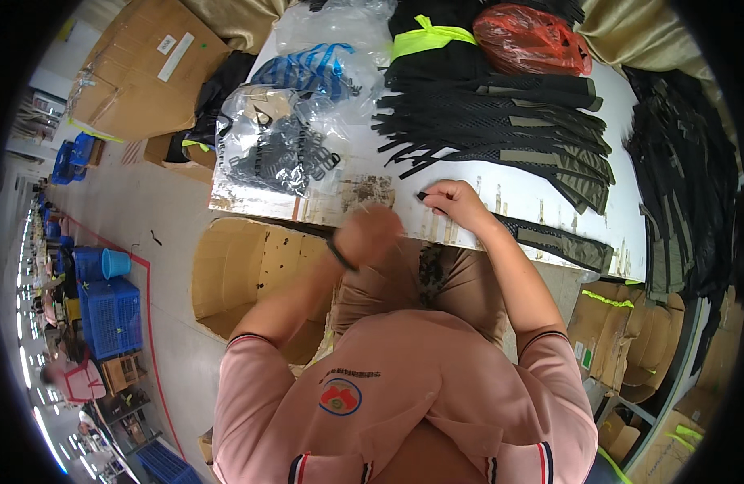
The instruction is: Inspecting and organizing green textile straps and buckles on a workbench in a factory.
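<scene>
My right hand [457, 203] is over the front of the white table [348, 198], closed in a pinch. A small black end [423, 195] sticks out from its fingertips; whether it belongs to a strap cannot be made out. A black mesh strap piece with a grey-green section [562, 242] lies along the table's front edge, partly under my right forearm. My left hand [370, 234], with a dark band at the wrist, is smeared by motion by the front edge, so its fingers are unclear. Beyond both hands lies a pile of similar black strap pieces [501, 121].
A clear plastic bag of black buckles [283, 153] sits at the table's left. Behind are a blue-striped bag [315, 68] and a red bag [533, 40]. An open cardboard box [251, 274] stands below the left edge. More black pieces [679, 177] hang at right.
</scene>
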`<state>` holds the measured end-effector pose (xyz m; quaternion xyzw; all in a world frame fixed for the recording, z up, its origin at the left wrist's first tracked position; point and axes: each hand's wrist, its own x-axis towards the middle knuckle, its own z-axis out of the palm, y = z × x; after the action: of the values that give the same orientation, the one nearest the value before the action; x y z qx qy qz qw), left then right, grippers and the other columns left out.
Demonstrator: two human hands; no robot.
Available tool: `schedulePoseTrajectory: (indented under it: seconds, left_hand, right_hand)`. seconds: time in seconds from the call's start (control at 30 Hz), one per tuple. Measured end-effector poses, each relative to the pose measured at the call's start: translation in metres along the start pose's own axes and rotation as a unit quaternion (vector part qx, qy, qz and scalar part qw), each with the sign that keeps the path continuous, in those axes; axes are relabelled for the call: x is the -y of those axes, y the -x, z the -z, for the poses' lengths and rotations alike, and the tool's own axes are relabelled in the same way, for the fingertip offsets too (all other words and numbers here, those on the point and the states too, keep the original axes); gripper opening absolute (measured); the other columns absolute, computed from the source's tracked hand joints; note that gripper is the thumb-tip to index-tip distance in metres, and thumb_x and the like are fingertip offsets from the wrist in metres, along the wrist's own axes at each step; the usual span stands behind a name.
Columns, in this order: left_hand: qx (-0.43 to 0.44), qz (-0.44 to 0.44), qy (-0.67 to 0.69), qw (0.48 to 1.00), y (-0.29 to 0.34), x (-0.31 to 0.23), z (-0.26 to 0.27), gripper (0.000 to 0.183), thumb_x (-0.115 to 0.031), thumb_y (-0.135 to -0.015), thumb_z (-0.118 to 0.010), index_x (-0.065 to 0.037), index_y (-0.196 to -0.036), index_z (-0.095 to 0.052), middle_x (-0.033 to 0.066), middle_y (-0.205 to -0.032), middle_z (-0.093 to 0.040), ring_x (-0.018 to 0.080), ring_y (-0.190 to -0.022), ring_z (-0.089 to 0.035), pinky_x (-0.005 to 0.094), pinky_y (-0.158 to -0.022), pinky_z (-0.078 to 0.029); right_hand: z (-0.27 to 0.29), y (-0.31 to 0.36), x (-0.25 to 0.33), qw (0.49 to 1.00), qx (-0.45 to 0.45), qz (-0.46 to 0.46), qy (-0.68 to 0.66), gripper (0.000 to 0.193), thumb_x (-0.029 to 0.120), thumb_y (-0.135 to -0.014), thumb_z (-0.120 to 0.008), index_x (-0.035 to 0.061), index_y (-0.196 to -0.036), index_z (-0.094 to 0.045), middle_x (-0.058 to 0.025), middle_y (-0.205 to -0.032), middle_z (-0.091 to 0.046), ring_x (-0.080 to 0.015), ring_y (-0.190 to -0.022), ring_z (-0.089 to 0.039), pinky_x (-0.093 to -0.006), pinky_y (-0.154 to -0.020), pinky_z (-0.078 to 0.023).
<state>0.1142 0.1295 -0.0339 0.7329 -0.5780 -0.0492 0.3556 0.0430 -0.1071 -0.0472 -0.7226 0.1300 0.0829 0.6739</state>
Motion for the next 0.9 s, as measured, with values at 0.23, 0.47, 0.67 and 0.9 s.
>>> schedulePoseTrajectory:
  seconds: [0.23,0.47,0.67,0.9]
  left_hand:
    - [-0.038,0.293,-0.257,0.92,-0.022,0.094,0.071,0.027,-0.021,-0.075,-0.072,-0.007,-0.097,-0.065,0.0147,-0.093,-0.06,0.0338,-0.085,-0.06,0.0402,-0.078,-0.048]
    - [0.041,0.33,-0.23,0.915,-0.029,0.096,0.066,0.026,-0.026,-0.078,-0.068,-0.008,-0.096,-0.061,0.0141,-0.095,-0.059,0.0322,-0.093,-0.06,0.043,-0.08,-0.047]
    - [0.041,0.211,-0.404,0.889,-0.036,0.092,0.06,0.013,-0.02,-0.077,-0.06,-0.009,-0.084,-0.061,0.0123,-0.094,-0.059,0.0294,-0.089,-0.059,0.0436,-0.075,-0.047]
    - [-0.193,0.359,0.379,0.831,-0.05,0.017,0.019,0.003,-0.012,-0.084,-0.064,-0.009,-0.083,-0.063,0.0037,-0.082,-0.063,0.0178,-0.072,-0.061,0.0315,-0.065,-0.049]
  right_hand:
    - [-0.008,-0.011,-0.012,0.991,-0.003,0.063,0.121,0.013,0.012,-0.08,-0.071,0.0018,-0.087,-0.069,-0.0014,-0.067,-0.06,-0.0073,-0.06,-0.051,-0.0238,-0.058,-0.043]
    - [-0.009,-0.01,-0.025,0.983,-0.047,0.093,0.151,0.015,0.016,-0.083,-0.069,0.0048,-0.092,-0.069,-0.0063,-0.073,-0.065,-0.0117,-0.063,-0.055,-0.0256,-0.062,-0.046]
    - [-0.009,-0.007,-0.01,0.985,-0.03,0.076,0.155,0.013,0.015,-0.085,-0.065,0.004,-0.092,-0.068,-0.0061,-0.071,-0.064,-0.0115,-0.064,-0.056,-0.0256,-0.064,-0.047]
    - [-0.01,0.017,0.023,0.997,-0.001,0.052,-0.063,0.016,0.012,-0.088,-0.061,-0.001,-0.097,-0.064,0.0013,-0.072,-0.06,-0.0055,-0.065,-0.052,-0.021,-0.06,-0.043]
